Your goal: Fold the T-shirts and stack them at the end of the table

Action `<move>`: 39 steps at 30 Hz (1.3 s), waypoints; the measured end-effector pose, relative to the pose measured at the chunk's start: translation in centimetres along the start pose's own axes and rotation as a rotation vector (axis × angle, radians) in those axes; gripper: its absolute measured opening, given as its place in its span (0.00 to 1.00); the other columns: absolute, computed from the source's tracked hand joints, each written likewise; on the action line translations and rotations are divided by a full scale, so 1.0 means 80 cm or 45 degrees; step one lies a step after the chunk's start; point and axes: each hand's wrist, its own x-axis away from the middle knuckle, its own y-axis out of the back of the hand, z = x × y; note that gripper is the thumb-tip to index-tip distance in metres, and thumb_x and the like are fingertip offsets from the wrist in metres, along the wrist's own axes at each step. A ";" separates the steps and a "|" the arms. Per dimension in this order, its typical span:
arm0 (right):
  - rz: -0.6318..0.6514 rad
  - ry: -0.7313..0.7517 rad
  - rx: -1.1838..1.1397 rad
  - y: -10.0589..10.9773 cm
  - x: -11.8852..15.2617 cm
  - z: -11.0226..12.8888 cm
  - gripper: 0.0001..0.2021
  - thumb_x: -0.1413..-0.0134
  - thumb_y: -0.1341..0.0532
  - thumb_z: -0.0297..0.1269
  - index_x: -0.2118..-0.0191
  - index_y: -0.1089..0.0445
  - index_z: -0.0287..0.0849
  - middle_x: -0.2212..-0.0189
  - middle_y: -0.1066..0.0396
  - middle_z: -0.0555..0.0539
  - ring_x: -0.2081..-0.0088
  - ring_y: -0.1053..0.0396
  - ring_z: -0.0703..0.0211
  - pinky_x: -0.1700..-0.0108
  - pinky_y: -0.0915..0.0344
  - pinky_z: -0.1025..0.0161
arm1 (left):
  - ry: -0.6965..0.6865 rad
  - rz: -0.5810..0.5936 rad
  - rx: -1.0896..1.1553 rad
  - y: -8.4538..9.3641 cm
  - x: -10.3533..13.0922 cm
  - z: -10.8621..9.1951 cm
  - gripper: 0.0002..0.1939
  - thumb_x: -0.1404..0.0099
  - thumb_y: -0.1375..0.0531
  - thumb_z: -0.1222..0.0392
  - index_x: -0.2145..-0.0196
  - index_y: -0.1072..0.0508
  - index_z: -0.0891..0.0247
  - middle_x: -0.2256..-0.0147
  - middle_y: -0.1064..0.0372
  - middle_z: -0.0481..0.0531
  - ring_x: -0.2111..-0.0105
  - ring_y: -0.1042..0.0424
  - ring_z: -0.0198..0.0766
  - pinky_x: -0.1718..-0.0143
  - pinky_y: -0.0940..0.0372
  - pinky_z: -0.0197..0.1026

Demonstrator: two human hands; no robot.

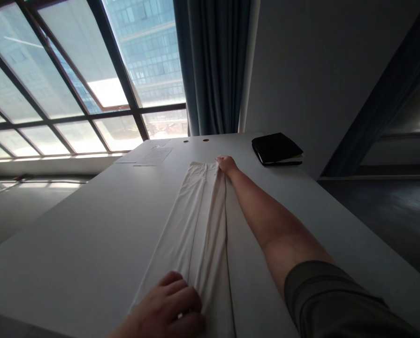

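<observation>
White trousers (pixel 195 225), folded lengthwise, lie along the white table with the waistband at the far end. My right hand (pixel 226 164) is closed on the right corner of the waistband, its arm stretched far forward. Near the bottom edge of the view, my left hand (pixel 174 305) is over the lower part of the trousers, with its fingers curled. Whether the left fingertips grip any cloth is hidden.
A black folder (pixel 277 149) lies at the table's back right. Sheets of paper (pixel 153 156) lie at the back left. Two round holes pierce the white table (pixel 90 234) near its far edge. Behind are windows and a blue curtain (pixel 215 65).
</observation>
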 end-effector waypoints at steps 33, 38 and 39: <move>0.796 1.068 -0.140 0.089 0.440 0.130 0.39 0.53 0.40 0.23 0.33 0.33 0.52 0.31 0.40 0.41 0.30 0.42 0.45 0.29 0.48 0.38 | 0.735 0.227 0.112 0.049 0.126 0.066 0.30 0.48 0.46 0.70 0.49 0.24 0.55 0.43 0.29 0.55 0.43 0.31 0.50 0.41 0.36 0.54; 0.823 1.235 -0.084 0.084 0.479 0.158 0.33 0.44 0.36 0.33 0.32 0.35 0.50 0.32 0.38 0.39 0.31 0.41 0.44 0.29 0.50 0.38 | 0.748 0.233 0.071 0.043 0.123 0.065 0.32 0.49 0.46 0.71 0.47 0.25 0.55 0.41 0.31 0.55 0.41 0.33 0.50 0.39 0.39 0.55; 0.771 1.257 -0.054 0.079 0.477 0.156 0.31 0.42 0.37 0.33 0.32 0.35 0.48 0.33 0.37 0.38 0.32 0.40 0.44 0.29 0.49 0.39 | 0.747 0.227 0.059 0.042 0.124 0.065 0.32 0.48 0.46 0.71 0.46 0.25 0.55 0.41 0.31 0.55 0.41 0.33 0.50 0.39 0.39 0.55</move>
